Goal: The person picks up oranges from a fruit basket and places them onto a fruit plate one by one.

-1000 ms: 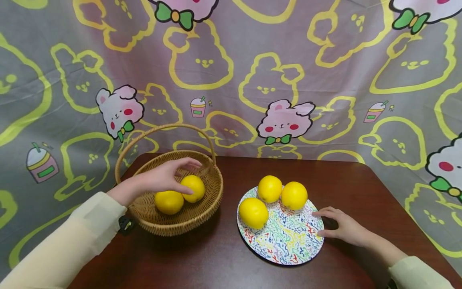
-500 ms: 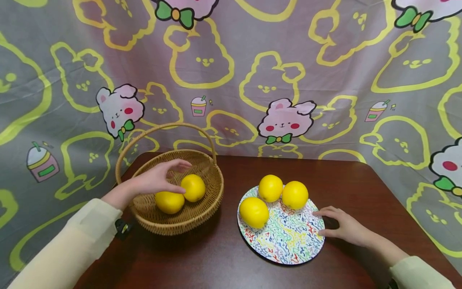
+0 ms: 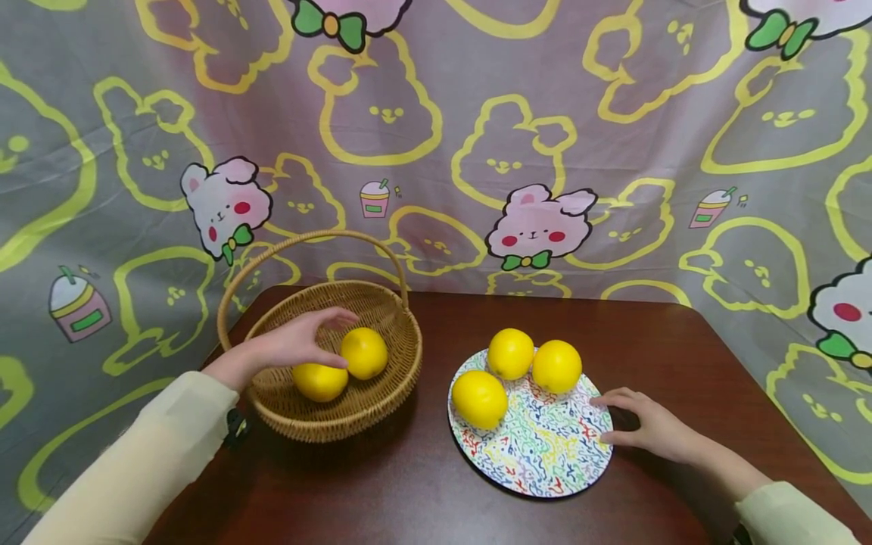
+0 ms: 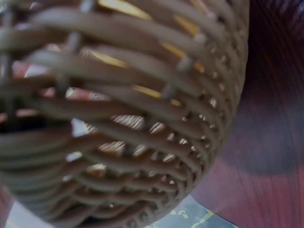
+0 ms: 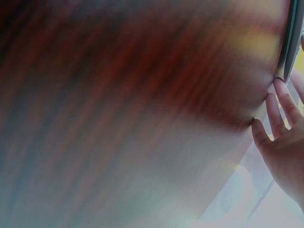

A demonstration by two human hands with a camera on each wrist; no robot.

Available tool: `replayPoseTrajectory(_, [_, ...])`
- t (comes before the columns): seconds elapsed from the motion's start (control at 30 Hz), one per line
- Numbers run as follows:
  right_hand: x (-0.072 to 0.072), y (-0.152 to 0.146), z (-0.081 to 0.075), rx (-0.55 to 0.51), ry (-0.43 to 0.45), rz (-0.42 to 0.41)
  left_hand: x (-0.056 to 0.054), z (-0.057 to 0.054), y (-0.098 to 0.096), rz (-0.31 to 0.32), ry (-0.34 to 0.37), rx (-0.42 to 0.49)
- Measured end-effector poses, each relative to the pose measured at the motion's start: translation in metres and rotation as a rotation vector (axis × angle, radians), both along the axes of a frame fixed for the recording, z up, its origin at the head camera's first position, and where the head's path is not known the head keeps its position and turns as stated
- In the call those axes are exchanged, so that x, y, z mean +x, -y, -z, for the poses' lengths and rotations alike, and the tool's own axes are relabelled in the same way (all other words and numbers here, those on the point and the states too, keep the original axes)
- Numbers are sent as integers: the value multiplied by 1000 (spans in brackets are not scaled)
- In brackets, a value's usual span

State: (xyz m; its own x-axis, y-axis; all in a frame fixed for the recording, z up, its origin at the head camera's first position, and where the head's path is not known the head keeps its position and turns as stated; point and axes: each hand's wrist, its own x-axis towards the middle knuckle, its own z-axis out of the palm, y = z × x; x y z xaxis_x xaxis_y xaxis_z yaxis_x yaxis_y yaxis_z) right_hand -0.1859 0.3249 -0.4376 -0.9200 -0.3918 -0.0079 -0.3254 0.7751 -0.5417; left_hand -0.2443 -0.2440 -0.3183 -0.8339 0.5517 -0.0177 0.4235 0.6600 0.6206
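- The plate (image 3: 538, 446), round with a multicoloured squiggle pattern, lies on the dark reddish-brown table (image 3: 422, 484) and is the landmark for every place below.
- The wicker basket (image 3: 334, 429) stands to the left of the plate, well clear of it, its arched handle (image 3: 327, 235) rising above the bowl.
- Two yellow fruits are in that basket left of the plate: the nearer fruit (image 3: 319, 384), partly covered by a hand, and the farther fruit (image 3: 365, 353), just beside it on the side toward the plate.
- Three more lie on the plate: the left fruit (image 3: 480, 400) on its left part, and the middle fruit (image 3: 511, 354) and the right fruit (image 3: 556, 367) side by side at its far edge.
- The person's left hand (image 3: 300, 338) is over the basket, left of the plate, with thumb and fingers apart above the two fruits; whether the thumb touches one cannot be told.
- The person's right hand (image 3: 654, 431) is at the plate's right rim, thumb and fingers apart, the tips at the edge; the right wrist view shows the fingers slightly spread beside the plate's dark edge.
- Pale sleeves (image 3: 136, 462) cover both forearms, and a dark device (image 3: 237, 428) sits under the left wrist, left of the plate.
- Beyond the plate hangs a grey cloth (image 3: 613, 45) with yellow outlines and cartoon rabbits.
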Motion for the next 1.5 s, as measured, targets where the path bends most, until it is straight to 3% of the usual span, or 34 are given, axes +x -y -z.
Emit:
replayPoseTrajectory(0.47, [0, 1, 0, 7, -18, -17, -22, 18, 2, -13, 58, -46])
replayPoseTrajectory(0.93, [2, 2, -3, 0, -9, -10, -25, 38, -2, 25, 56, -84])
replayPoseTrajectory(1.27, [2, 3, -2, 0, 1, -6, -28, 42, -1, 40, 33, -85])
replayPoseTrajectory(1.5, [1, 1, -2, 1, -26, -14, -30, 36, -7, 81, 70, -152])
